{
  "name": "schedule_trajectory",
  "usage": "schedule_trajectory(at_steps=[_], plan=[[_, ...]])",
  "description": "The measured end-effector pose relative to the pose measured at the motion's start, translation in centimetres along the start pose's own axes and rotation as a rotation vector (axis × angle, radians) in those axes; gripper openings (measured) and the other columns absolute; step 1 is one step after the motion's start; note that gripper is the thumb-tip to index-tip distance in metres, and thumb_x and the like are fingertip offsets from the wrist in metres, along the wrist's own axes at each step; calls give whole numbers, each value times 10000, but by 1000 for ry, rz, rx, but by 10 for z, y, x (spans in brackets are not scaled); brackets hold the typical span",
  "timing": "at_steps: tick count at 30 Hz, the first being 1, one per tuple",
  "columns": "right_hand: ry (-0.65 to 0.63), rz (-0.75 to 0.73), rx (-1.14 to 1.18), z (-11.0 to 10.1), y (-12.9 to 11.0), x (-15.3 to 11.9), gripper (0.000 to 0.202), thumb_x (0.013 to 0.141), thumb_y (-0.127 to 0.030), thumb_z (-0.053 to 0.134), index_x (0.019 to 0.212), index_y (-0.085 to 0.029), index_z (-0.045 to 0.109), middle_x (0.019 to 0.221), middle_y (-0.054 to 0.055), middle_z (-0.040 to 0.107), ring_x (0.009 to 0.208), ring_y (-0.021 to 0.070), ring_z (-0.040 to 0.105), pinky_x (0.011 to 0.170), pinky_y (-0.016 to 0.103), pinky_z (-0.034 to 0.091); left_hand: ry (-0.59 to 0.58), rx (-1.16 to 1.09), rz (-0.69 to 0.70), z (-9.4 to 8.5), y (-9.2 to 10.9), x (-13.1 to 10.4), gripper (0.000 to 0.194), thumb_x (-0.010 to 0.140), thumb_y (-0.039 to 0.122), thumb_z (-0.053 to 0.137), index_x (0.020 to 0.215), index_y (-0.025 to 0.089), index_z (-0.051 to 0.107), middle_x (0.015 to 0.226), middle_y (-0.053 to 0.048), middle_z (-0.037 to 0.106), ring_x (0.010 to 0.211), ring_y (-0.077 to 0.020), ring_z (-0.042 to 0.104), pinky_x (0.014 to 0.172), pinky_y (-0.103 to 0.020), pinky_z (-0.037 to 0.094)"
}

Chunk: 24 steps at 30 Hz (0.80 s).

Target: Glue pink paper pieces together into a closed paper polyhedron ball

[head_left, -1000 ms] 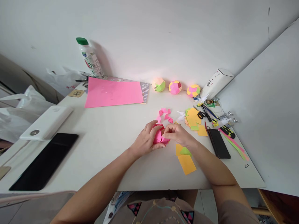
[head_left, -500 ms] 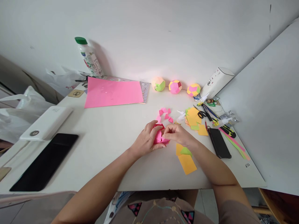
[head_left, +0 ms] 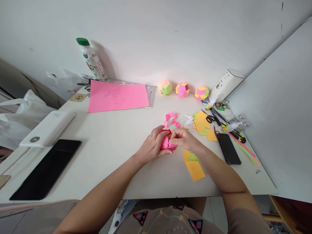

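Observation:
A pink folded paper model is held low over the middle of the desk. My left hand wraps round its left side, thumb below and fingers above. My right hand pinches at its right side with thumb and forefinger; the fingertips partly hide the spot they touch. Just beyond the hands lie several small pink folded pieces, with a small white glue bottle to their right. Orange and green paper squares rest near my right forearm.
Three coloured paper balls stand by the wall. Pink sheets and a green-capped bottle are at the back left. Scissors, an orange paper stack and a black phone lie right; a white power bank sits left.

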State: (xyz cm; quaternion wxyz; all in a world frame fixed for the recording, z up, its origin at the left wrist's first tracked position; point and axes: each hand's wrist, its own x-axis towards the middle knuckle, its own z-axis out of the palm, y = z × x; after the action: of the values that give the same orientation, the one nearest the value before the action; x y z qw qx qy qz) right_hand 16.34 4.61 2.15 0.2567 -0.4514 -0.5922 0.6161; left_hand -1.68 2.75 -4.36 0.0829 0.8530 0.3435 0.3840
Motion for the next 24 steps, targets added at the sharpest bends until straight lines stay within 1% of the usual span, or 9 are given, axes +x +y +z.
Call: schedule_trajectory(at_steps=[6, 12, 16, 19, 24], plan=[[4, 2, 4, 0, 2, 1, 196, 660, -189, 638, 563, -174, 469, 548, -58, 479, 520, 76, 412, 513, 241, 299, 2, -14, -8, 2, -1, -1, 690, 839, 632, 451, 1330, 181, 275, 1297, -216, 403, 1237, -345, 422, 888, -510, 513], [-18, 1, 5, 1, -3, -1, 173, 658, -189, 634, 569, -170, 487, 558, -51, 503, 529, 80, 437, 519, 239, 316, -2, -19, -10, 3, -1, -2, 668, 843, 631, 448, 1319, 192, 284, 1297, -208, 391, 1245, -346, 416, 893, -513, 512], [-28, 4, 2, 0, -5, -2, 166, 656, -182, 635, 568, -168, 494, 553, -51, 513, 525, 79, 442, 522, 237, 330, -9, -3, -5, 2, -1, -2, 661, 848, 627, 443, 1308, 175, 297, 1296, -220, 380, 1238, -352, 414, 899, -512, 508], [-36, 9, 21, 0, -3, -2, 164, 661, -176, 633, 573, -168, 495, 553, -51, 518, 525, 79, 454, 524, 236, 344, -21, -9, -29, 2, 0, -2, 604, 879, 589, 430, 1303, 174, 312, 1308, -218, 370, 1233, -344, 417, 894, -504, 509], [-19, -12, 27, 1, 2, 0, 175, 671, -165, 639, 579, -166, 490, 578, -47, 519, 541, 80, 469, 527, 236, 350, -28, -41, -54, 0, 2, -1, 502, 916, 463, 456, 1306, 185, 307, 1300, -191, 407, 1266, -323, 389, 928, -499, 490]])
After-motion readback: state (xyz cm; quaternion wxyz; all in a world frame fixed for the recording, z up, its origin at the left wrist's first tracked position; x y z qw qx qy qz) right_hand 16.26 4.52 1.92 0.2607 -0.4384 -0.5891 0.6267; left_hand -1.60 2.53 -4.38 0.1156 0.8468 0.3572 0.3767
